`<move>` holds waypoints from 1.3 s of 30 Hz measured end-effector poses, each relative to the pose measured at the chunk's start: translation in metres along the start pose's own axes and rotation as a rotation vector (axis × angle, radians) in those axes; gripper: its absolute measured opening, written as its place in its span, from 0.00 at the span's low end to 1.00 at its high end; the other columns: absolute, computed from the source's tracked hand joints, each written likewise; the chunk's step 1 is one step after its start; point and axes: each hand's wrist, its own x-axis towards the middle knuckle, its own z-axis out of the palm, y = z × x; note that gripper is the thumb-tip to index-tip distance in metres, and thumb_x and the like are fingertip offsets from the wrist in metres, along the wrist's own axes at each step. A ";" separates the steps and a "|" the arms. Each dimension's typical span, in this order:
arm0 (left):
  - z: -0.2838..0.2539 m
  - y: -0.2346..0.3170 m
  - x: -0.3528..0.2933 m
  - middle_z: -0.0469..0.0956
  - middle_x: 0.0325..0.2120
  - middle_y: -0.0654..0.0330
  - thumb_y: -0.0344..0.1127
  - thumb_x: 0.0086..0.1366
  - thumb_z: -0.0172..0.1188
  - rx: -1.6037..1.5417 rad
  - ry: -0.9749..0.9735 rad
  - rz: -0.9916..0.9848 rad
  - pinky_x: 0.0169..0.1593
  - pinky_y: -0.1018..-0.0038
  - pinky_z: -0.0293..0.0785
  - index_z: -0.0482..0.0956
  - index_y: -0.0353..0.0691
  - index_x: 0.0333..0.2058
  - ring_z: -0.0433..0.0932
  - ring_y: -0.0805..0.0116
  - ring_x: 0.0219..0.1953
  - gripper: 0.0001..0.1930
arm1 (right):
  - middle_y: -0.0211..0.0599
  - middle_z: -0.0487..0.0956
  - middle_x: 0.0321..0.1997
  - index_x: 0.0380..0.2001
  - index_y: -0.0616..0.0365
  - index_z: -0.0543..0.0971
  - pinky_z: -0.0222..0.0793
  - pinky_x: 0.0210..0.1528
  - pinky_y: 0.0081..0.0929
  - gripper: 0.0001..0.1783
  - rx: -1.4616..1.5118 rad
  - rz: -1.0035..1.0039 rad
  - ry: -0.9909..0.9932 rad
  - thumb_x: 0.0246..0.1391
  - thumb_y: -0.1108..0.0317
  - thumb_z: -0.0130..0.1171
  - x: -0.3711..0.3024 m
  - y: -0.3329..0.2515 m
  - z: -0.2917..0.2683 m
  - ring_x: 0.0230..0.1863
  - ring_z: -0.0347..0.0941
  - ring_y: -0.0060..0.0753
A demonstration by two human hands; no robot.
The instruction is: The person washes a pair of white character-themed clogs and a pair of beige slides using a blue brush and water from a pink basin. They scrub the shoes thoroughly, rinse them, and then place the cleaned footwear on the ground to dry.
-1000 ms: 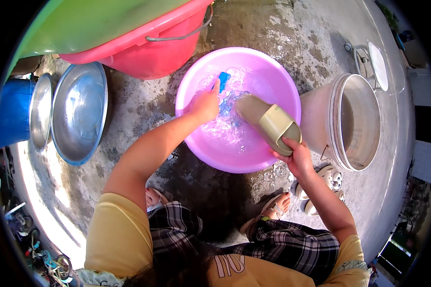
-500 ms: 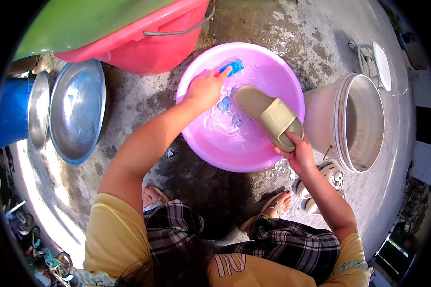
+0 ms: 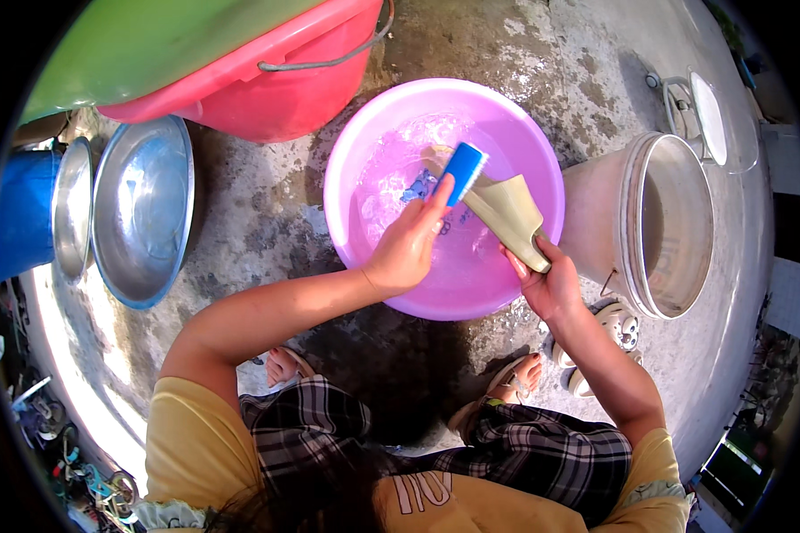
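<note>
A blue scrub brush with pale bristles (image 3: 462, 173) is gripped in my left hand (image 3: 407, 244), its bristle side turned toward an olive-green slide sandal (image 3: 505, 211). My right hand (image 3: 549, 280) holds that sandal by its near right end. The sandal is tipped on its side, its far end down at the water and partly hidden behind the brush. Both are over a pink-purple plastic basin (image 3: 360, 258) with water in it. Blue shapes show at the basin's bottom. Whether the bristles touch the sandal I cannot tell.
A red tub with a metal handle (image 3: 284, 98) stands at the far left. Metal basins (image 3: 142, 213) lean beside a blue container (image 3: 22, 213). On the right are a whitish bucket (image 3: 631, 222) lying tilted and a pair of pale clogs (image 3: 618, 327). My sandalled feet are close to the basin.
My left hand has lifted the brush out of the water and brought it right, beside the sandal. My right hand has rolled the sandal onto its side.
</note>
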 end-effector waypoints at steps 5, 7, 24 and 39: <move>-0.007 -0.008 0.022 0.65 0.30 0.49 0.19 0.52 0.44 0.344 -0.270 -0.126 0.35 0.65 0.67 0.46 0.47 0.61 0.70 0.51 0.31 0.36 | 0.62 0.65 0.47 0.50 0.76 0.53 0.74 0.45 0.33 0.21 0.184 0.038 -0.042 0.58 0.70 0.32 0.010 -0.009 -0.013 0.46 0.68 0.57; -0.023 -0.036 0.036 0.65 0.30 0.49 0.19 0.51 0.45 0.526 -0.158 -0.262 0.35 0.64 0.68 0.44 0.47 0.61 0.70 0.51 0.30 0.38 | 0.60 0.67 0.46 0.49 0.78 0.56 0.74 0.44 0.29 0.20 0.082 0.015 0.008 0.58 0.70 0.34 0.005 -0.005 0.002 0.45 0.69 0.53; -0.018 -0.026 0.024 0.66 0.37 0.45 0.19 0.52 0.44 0.339 -0.171 -0.197 0.40 0.61 0.67 0.41 0.46 0.60 0.70 0.45 0.36 0.38 | 0.47 0.67 0.49 0.52 0.59 0.58 0.68 0.48 0.39 0.18 -0.234 -0.040 0.100 0.58 0.70 0.37 0.045 0.023 0.004 0.49 0.67 0.46; -0.031 -0.051 0.079 0.76 0.29 0.51 0.39 0.37 0.70 0.735 -0.417 -0.514 0.39 0.65 0.70 0.76 0.38 0.32 0.76 0.55 0.34 0.21 | 0.49 0.76 0.34 0.36 0.62 0.70 0.65 0.42 0.40 0.13 -2.319 -0.189 0.146 0.49 0.65 0.51 0.117 0.003 0.001 0.40 0.71 0.52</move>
